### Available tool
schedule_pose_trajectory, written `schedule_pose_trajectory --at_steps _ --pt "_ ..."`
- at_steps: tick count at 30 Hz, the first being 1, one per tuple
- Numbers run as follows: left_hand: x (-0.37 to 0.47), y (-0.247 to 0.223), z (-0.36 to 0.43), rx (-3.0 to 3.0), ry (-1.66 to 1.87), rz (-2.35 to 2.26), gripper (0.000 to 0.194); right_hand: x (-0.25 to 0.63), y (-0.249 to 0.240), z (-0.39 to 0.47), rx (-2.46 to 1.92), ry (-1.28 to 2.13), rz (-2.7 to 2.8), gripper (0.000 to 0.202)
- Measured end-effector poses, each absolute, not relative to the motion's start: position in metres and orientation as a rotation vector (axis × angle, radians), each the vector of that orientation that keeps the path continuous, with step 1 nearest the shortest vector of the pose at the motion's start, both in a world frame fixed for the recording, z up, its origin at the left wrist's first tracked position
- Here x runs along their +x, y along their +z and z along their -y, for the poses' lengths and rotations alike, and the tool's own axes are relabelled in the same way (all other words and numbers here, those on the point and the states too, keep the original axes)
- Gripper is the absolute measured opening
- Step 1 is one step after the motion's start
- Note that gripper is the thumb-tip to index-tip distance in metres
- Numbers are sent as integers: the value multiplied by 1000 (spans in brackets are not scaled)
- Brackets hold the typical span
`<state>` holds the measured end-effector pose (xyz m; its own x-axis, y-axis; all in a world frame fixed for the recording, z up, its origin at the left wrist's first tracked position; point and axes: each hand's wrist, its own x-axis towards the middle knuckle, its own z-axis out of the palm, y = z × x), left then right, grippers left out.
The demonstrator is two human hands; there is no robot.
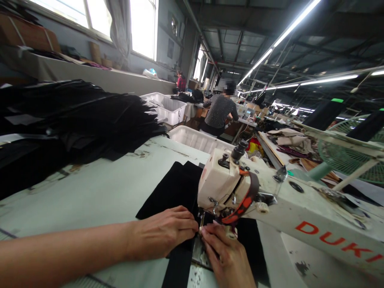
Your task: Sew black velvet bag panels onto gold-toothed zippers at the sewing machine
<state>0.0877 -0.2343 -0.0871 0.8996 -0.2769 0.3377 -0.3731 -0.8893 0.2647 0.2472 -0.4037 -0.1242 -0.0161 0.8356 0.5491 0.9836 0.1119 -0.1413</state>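
A piece of black fabric (171, 188) lies under the head of a white sewing machine (220, 176), and a strip of it hangs toward me at the front. My left hand (169, 230) presses on the fabric left of the needle, fingers curled together with the tips at its edge. Close to the presser foot (201, 220), my right hand (225, 250) pinches the fabric edge from the right. The two hands' fingertips almost meet there. Under my right fingers the exact grip is partly hidden. More black fabric (253, 244) lies right of that hand.
A tall heap of black cut pieces (78, 116) covers the table's back left. White plastic bins (192, 136) stand beyond the table edge. A co-worker (220, 112) sits ahead. At right are a green fan (348, 156) and another table with fabric (294, 140).
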Motion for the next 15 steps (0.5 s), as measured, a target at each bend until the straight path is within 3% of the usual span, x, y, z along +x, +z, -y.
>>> schedule_pose_trajectory --at_steps 15 --pt "89 -86 236 2775 478 481 22 237 -130 401 -1953 -575 1766 21"
